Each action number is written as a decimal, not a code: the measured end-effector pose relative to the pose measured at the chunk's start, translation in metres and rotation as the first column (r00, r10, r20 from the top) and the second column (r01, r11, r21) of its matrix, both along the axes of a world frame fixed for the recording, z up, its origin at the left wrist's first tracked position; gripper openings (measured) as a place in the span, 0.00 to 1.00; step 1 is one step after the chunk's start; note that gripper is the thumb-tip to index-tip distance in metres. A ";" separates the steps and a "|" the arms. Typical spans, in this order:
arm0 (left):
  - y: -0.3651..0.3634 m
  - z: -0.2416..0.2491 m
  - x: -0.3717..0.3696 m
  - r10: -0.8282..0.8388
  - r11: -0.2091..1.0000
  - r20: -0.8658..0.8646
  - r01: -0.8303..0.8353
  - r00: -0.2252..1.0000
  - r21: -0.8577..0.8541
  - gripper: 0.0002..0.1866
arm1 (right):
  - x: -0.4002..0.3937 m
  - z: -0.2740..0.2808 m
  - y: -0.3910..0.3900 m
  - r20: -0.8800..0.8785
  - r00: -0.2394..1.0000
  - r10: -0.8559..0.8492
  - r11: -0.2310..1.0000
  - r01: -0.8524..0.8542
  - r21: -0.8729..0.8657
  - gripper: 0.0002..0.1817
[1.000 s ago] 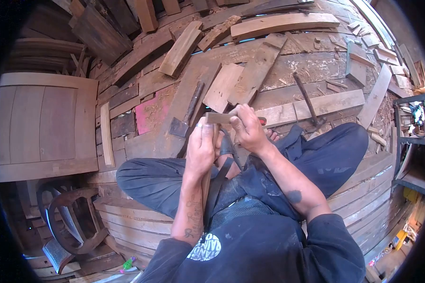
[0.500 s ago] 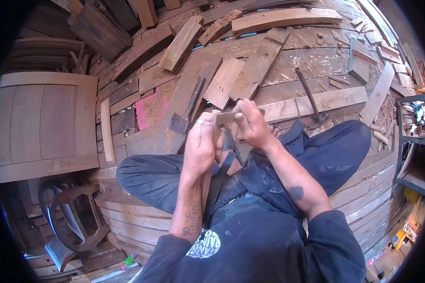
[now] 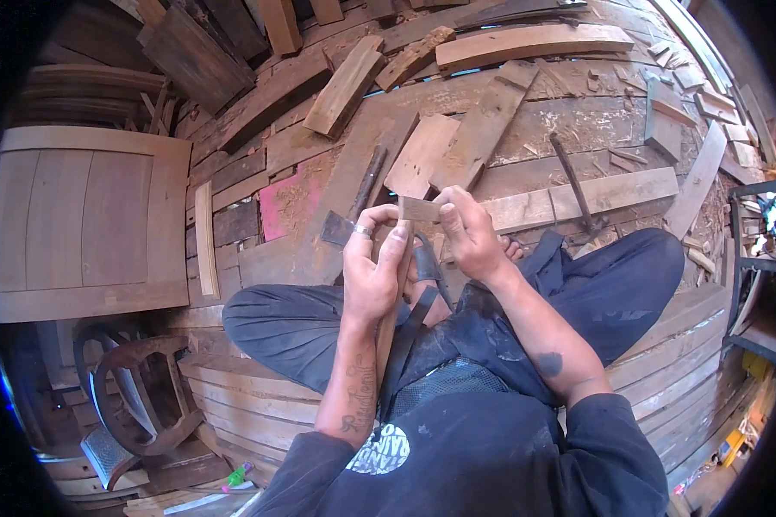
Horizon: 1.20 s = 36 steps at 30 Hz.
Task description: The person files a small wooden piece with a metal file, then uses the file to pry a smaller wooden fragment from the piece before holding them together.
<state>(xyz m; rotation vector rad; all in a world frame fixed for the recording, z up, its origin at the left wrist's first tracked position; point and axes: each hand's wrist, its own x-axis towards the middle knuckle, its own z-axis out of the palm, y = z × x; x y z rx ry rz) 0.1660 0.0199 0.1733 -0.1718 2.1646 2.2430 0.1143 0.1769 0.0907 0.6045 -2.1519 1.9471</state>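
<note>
My left hand (image 3: 372, 274) is wrapped round the upper end of a long narrow wooden strip (image 3: 391, 332) that runs down toward my lap. Across the top of the strip lies a small flat wooden block (image 3: 419, 209). My right hand (image 3: 472, 239) pinches the right end of that block between thumb and fingers. A dark blade-like piece (image 3: 407, 343) rests beside the strip on my lap. Just left of my left hand is a hatchet (image 3: 337, 229) with its dark handle pointing up and away.
A hammer (image 3: 575, 185) lies on planks at the right. Wooden offcuts (image 3: 345, 86) and shavings cover the floor ahead. A panelled wooden door (image 3: 86, 224) stands at the left, above a round wooden frame (image 3: 142, 396). A metal shelf (image 3: 757, 258) is at the far right.
The small block has turned to show its flat face more fully. My left hand has opened out slightly round the strip, and the whole view has shifted a little.
</note>
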 end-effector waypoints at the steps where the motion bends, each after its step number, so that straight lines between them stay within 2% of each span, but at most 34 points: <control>1: 0.000 -0.001 0.000 -0.003 1.000 -0.010 0.002 1.000 -0.013 0.12 | -0.001 0.005 -0.001 0.055 0.998 0.028 0.998 -0.025 -0.053 0.25; 3: 0.000 -0.001 0.003 0.006 0.999 0.006 -0.006 1.000 -0.043 0.12 | -0.001 0.016 -0.001 0.172 0.980 0.102 0.983 -0.073 -0.167 0.24; 6: 0.001 0.003 0.002 0.008 0.999 0.042 -0.006 0.999 -0.049 0.12 | -0.001 0.026 0.004 0.234 0.962 0.140 0.964 -0.078 -0.255 0.23; 9: -0.001 -0.003 0.001 -0.037 0.999 0.055 0.038 0.998 -0.007 0.12 | 0.000 0.030 0.000 0.019 1.000 0.000 0.999 0.001 -0.045 0.23; 15: 0.002 0.001 0.002 -0.017 0.998 0.069 0.020 0.997 -0.055 0.10 | -0.003 0.006 0.004 -0.102 0.994 -0.025 0.984 0.042 0.173 0.24; 18: 0.000 -0.004 -0.001 -0.028 1.000 0.042 0.027 0.999 0.005 0.10 | -0.002 0.004 0.001 -0.044 0.999 -0.029 0.982 0.036 0.187 0.25; 22: 0.007 -0.001 0.002 -0.015 0.999 0.046 0.017 0.999 -0.052 0.10 | -0.007 0.013 -0.001 -0.112 0.994 -0.006 0.995 0.018 0.098 0.24; 25: -0.003 0.001 -0.002 -0.002 0.998 -0.020 0.004 1.000 0.070 0.11 | -0.008 -0.001 0.003 -0.026 0.999 -0.031 0.992 0.034 0.119 0.23; 26: -0.003 -0.002 -0.002 -0.007 0.995 0.002 0.007 1.000 0.097 0.11 | -0.008 -0.004 0.003 -0.059 0.998 -0.031 0.991 0.038 0.128 0.23; 28: 0.006 -0.011 0.000 -0.028 0.999 0.072 0.026 0.997 0.026 0.11 | -0.009 0.015 0.000 -0.119 0.993 -0.020 0.988 0.037 0.147 0.23; 30: 0.010 -0.005 0.000 -0.039 0.998 0.096 0.043 0.995 -0.040 0.10 | -0.017 0.011 0.002 -0.151 0.988 0.000 0.990 0.021 0.137 0.22; 34: 0.004 -0.001 -0.005 0.008 0.999 -0.041 -0.007 0.999 0.041 0.10 | -0.015 -0.005 0.006 -0.100 0.994 -0.050 0.991 0.062 0.117 0.24; 36: 0.007 0.000 -0.003 -0.030 1.000 0.037 0.031 0.999 -0.007 0.10 | -0.012 -0.003 0.005 -0.094 0.994 -0.052 0.993 0.062 0.104 0.25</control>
